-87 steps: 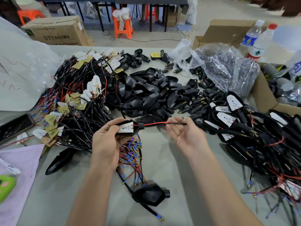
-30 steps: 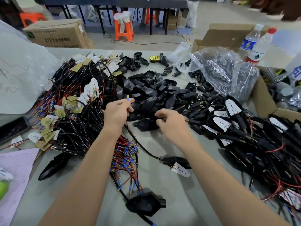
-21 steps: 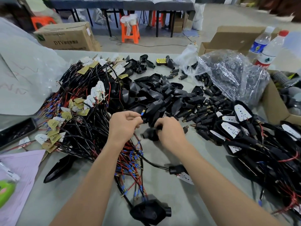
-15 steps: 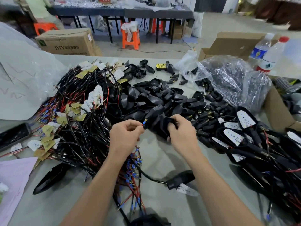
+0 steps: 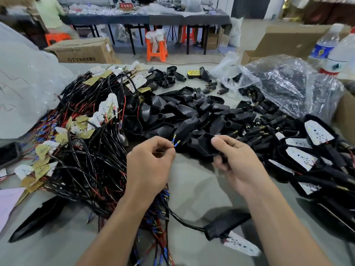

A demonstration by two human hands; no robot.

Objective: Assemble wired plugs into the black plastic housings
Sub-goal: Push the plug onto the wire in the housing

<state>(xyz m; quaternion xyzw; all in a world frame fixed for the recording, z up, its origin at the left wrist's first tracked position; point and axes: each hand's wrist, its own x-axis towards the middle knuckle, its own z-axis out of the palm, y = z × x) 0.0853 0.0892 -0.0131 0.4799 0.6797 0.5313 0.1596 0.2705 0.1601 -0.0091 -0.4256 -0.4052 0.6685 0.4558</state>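
Observation:
My left hand (image 5: pixel 149 166) pinches two wire ends (image 5: pixel 175 143) with small metal terminals, one blue-sleeved and one red-sleeved, pointing up and right. My right hand (image 5: pixel 233 162) grips a black plastic housing (image 5: pixel 204 145), its open side turned toward the wire tips, a short gap apart. The black cable (image 5: pixel 178 217) runs down under my left forearm to a housing with a white LED board (image 5: pixel 228 227) lying near the table's front. A pile of loose black housings (image 5: pixel 184 116) lies just behind my hands.
A tangle of wired boards (image 5: pixel 82 143) fills the left. Assembled units (image 5: pixel 311 156) lie at the right, small black plugs (image 5: pixel 257 129) beside them. A plastic bag (image 5: pixel 288 85), a cardboard box (image 5: pixel 343 116) and water bottles (image 5: pixel 336 56) stand at the back right. A phone (image 5: pixel 8 153) is far left.
The earlier assembled unit was laid down near the table's front. My left hand took up wire ends, my right picked a housing from the pile, and both drew closer to me.

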